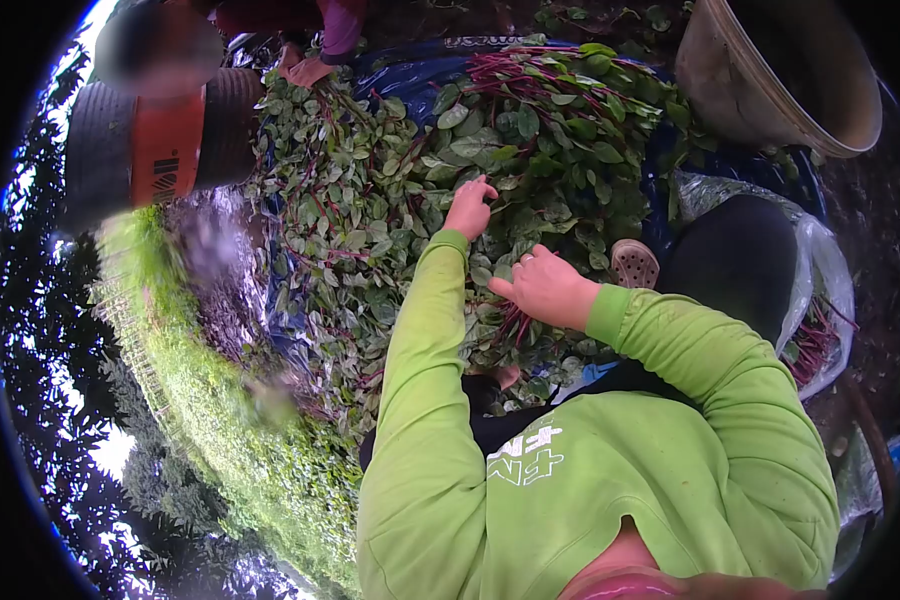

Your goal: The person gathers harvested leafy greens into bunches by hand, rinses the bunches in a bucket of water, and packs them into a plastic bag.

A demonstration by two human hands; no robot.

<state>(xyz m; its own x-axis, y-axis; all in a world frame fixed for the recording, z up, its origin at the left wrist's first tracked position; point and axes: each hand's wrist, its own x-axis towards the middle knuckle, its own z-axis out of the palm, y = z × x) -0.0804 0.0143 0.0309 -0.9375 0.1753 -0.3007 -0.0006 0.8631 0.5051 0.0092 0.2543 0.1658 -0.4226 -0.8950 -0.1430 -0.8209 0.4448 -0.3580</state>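
My left hand [468, 208] is over the leaf heap, its thumb and forefinger apart and nothing visible between them. Closer to my body, my right hand [552, 287], with a ring on one finger, is curled around a small bunch of red-stemmed leafy greens [513, 322]. The stems stick out below the thumb, and the palm side is hidden. Loose greens [355, 240] with broad leaves spread beneath and left of my hands. Beyond them is a thicker pile of greens [545, 85], its red stems lined up together.
Blue plastic sheeting [415, 78] lies under the greens. A large bucket [770, 80] is tilted at the upper right. A clear plastic bag [835, 290] with red stems lies beside my knee. Another person's hands [305, 68] touch the far leaves, near a black-and-red container [165, 140].
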